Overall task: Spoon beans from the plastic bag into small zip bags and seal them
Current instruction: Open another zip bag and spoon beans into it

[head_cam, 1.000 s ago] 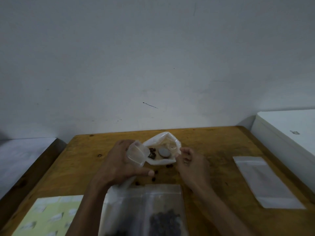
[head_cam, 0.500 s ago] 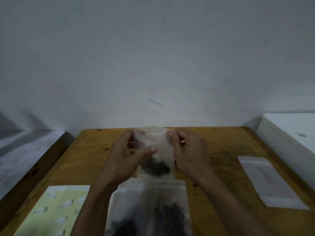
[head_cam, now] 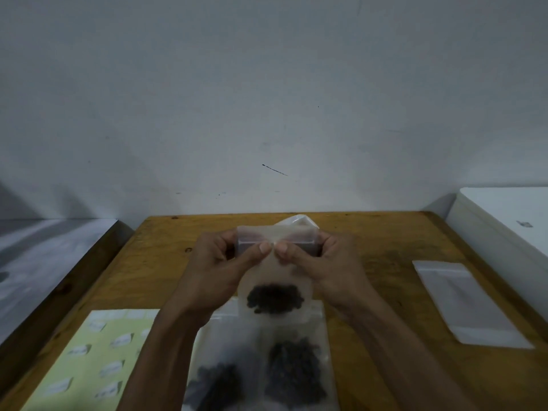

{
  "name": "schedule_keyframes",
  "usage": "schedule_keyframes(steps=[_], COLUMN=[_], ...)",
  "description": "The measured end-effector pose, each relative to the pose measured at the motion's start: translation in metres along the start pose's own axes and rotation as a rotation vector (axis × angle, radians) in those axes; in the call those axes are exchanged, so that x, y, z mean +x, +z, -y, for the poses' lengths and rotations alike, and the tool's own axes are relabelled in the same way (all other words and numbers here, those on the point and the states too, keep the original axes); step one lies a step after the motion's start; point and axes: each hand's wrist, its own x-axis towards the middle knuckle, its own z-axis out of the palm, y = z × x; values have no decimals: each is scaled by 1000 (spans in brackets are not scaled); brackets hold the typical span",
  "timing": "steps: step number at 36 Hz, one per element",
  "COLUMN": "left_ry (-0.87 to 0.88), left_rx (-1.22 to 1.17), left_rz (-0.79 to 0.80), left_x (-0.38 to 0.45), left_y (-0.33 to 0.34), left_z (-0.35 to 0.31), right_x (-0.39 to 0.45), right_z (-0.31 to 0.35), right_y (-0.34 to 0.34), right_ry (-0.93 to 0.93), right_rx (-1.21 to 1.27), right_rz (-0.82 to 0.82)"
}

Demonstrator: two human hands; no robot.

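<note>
A small clear zip bag [head_cam: 277, 280] hangs upright above the wooden table [head_cam: 385, 247], with a dark clump of beans [head_cam: 275, 298] at its bottom. My left hand [head_cam: 219, 274] and my right hand [head_cam: 323, 265] both pinch its top strip, thumbs meeting at the middle. Behind the bag's top, part of the white plastic bag [head_cam: 299, 221] shows. Below my hands lie flat zip bags with beans [head_cam: 293, 372] in them. No spoon is visible.
A stack of empty zip bags [head_cam: 471, 304] lies at the table's right. A pale green sheet of labels [head_cam: 95, 363] sits at the front left. A white box [head_cam: 510, 229] stands right of the table, a grey surface [head_cam: 44, 256] to its left. The wall is close behind.
The small bag went from lying open by the plastic bag to upright between both hands. My thumbs have moved together along its top strip.
</note>
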Motion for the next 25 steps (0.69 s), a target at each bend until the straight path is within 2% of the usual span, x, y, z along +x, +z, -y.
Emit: schedule_keyframes(steps=[5, 11, 16, 21, 25], left_ry=[-6, -6, -46, -81, -82], left_rx=[-64, -128, -117, -124, -135], left_rz=[-30, -120, -102, -145, -179], left_x=[-5, -8, -8, -9, -14], left_y=[6, 18, 15, 5, 6], left_z=[1, 5, 5, 7, 6], right_x=[-4, -7, -9, -9, -12], right_z=[-1, -4, -1, 1, 0], right_y=[-5, -7, -14, -22, -20], right_ry=[87, 87, 161, 176, 183], right_rx=[86, 132, 154, 197, 168], right_rz=[35, 33, 69, -15, -3])
